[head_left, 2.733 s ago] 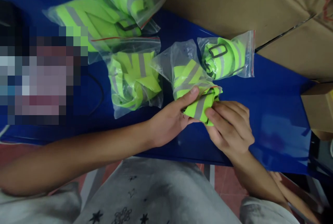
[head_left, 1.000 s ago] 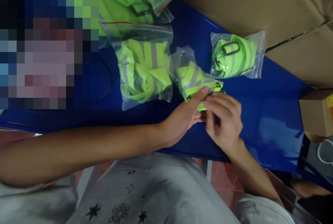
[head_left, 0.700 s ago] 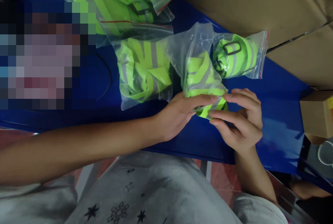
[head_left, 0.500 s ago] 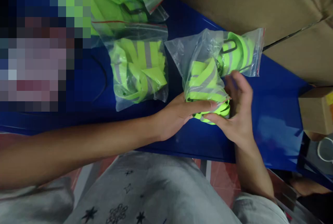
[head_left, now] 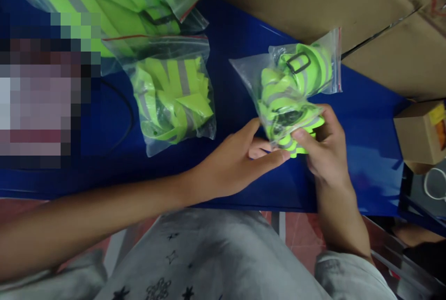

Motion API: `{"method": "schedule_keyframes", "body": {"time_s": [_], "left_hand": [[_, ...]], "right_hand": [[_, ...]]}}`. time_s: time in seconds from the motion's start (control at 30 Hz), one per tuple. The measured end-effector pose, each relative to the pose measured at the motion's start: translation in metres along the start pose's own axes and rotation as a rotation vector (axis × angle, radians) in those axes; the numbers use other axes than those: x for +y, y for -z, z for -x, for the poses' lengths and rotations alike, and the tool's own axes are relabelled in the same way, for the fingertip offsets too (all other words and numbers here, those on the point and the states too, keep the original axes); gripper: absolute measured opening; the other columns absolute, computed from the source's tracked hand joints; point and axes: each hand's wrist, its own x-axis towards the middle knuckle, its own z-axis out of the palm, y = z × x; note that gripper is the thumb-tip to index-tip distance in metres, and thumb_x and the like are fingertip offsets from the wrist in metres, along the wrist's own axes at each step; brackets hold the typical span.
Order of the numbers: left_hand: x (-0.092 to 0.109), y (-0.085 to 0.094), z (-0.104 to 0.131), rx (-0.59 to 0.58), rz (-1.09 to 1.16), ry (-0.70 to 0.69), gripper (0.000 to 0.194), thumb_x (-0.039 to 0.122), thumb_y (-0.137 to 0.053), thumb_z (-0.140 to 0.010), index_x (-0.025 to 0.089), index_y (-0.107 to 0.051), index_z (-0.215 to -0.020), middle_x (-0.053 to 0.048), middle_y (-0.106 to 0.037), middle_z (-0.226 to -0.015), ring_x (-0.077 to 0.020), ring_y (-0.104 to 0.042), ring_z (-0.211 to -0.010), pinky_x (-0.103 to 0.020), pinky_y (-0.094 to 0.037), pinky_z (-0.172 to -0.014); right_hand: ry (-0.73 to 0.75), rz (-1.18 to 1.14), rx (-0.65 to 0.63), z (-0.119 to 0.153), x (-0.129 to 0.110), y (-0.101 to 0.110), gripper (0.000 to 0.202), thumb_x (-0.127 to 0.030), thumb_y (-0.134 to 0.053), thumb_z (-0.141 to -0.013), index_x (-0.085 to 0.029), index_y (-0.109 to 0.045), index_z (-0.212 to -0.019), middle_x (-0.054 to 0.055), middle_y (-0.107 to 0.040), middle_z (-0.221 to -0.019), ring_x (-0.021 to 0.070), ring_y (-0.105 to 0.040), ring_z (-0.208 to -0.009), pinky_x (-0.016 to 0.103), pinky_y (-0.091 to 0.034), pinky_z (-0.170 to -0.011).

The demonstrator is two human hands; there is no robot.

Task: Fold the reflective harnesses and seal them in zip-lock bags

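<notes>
A clear plastic bag (head_left: 278, 100) holds folded neon yellow-green straps with grey stripes; part of the straps sticks out at its near end. My right hand (head_left: 325, 146) grips these straps (head_left: 296, 144), thumb on top. My left hand (head_left: 240, 158) is at the bag's left edge, its thumb touching the straps and its fingers partly under the plastic. Just beyond lies a second zip bag (head_left: 329, 61) with a strap and a black buckle (head_left: 298, 63). To the left, another filled bag (head_left: 174, 100) lies flat on the blue table.
Larger bags of neon material (head_left: 104, 7) lie at the back left of the blue table (head_left: 237, 35). Cardboard boxes (head_left: 313, 3) stand at the back right, a small open box (head_left: 418, 133) at the right edge. A black cable (head_left: 131, 116) curves at left, beside a blurred patch.
My right hand has closed around the straps. My left hand has loosened and shifted left and down. The bag has turned, showing more of its contents, and the view has shifted slightly.
</notes>
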Motion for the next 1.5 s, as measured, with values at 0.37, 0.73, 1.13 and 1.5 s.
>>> {"method": "schedule_keyframes", "body": {"time_s": [0.37,0.73,1.13,1.5], "left_hand": [[-0.003,0.015,0.000,0.293,-1.318,-0.858,0.019,0.016,-0.056,-0.097,0.017,-0.060,-0.078,0.001,-0.065,-0.072,-0.0109,-0.057,-0.055,-0.028,-0.035,-0.050],[0.007,0.016,0.005,0.312,-1.574,-0.635,0.018,0.027,-0.062,-0.099,0.016,-0.065,-0.086,-0.002,-0.068,-0.074,-0.0185,-0.065,-0.060,-0.032,-0.026,-0.049],[-0.011,0.002,0.009,0.077,-1.491,-0.858,0.016,0.014,-0.058,-0.093,0.020,-0.058,-0.078,0.002,-0.061,-0.067,-0.0150,-0.060,-0.055,-0.034,-0.038,-0.051],[0.002,0.024,-0.002,0.060,-1.404,-0.921,0.062,0.020,-0.063,-0.099,0.028,-0.041,-0.157,-0.013,-0.046,-0.167,-0.0309,-0.038,-0.160,-0.056,-0.030,-0.131]], "right_hand": [[0.050,0.021,0.007,0.002,0.004,-0.005,0.044,-0.043,-0.092,-0.078,-0.028,-0.060,-0.104,-0.001,-0.064,-0.093,0.0175,-0.063,-0.083,0.032,-0.055,-0.071],[0.059,0.044,-0.001,-0.004,0.011,-0.004,0.051,-0.041,-0.095,-0.072,-0.028,-0.058,-0.104,-0.002,-0.066,-0.095,0.0187,-0.067,-0.086,0.035,-0.058,-0.074],[0.073,0.150,0.151,0.004,0.008,-0.024,0.048,-0.043,-0.092,-0.074,-0.026,-0.054,-0.099,0.000,-0.061,-0.100,0.0175,-0.060,-0.091,0.035,-0.048,-0.084],[-0.003,0.011,-0.015,0.007,-0.006,-0.016,0.055,-0.057,-0.091,-0.073,-0.029,-0.049,-0.096,-0.003,-0.051,-0.087,0.0148,-0.048,-0.073,0.030,-0.045,-0.066]]}}
